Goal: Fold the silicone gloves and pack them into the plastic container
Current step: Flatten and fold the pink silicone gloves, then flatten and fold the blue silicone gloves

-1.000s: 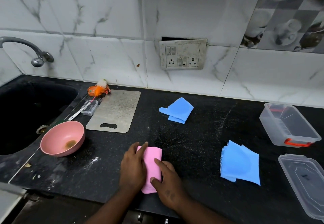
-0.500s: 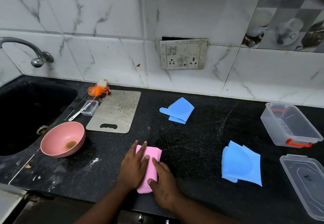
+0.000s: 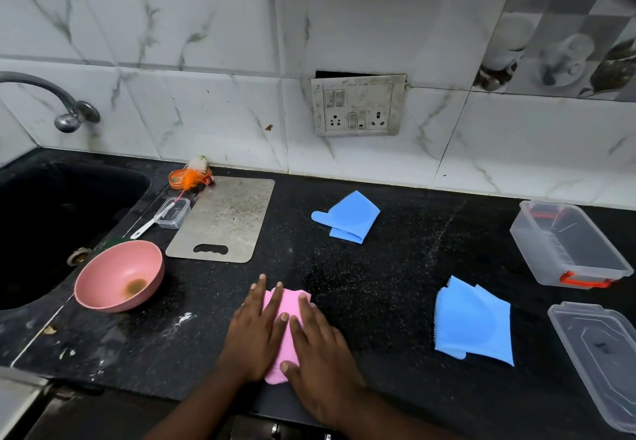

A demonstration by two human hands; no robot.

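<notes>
A folded pink silicone glove (image 3: 286,336) lies near the front edge of the black counter. My left hand (image 3: 256,331) and my right hand (image 3: 318,346) both press flat on it, fingers spread, covering most of it. A folded blue glove (image 3: 351,214) lies farther back at the centre. Another folded blue glove (image 3: 475,322), bristles showing, lies to the right. The clear plastic container (image 3: 568,243) with red clips stands open at the far right. Its clear lid (image 3: 599,353) lies in front of it.
A pink bowl (image 3: 118,276) sits left of my hands beside the black sink (image 3: 51,223). A steel cutting board (image 3: 223,219), a small clear box (image 3: 173,211) and an orange scrubber (image 3: 189,174) lie behind it. A tap (image 3: 65,109) juts out over the sink.
My hands have flattened on the pink glove. The right hand slid up and over its right side, and the glove looks narrower and more covered than before.
</notes>
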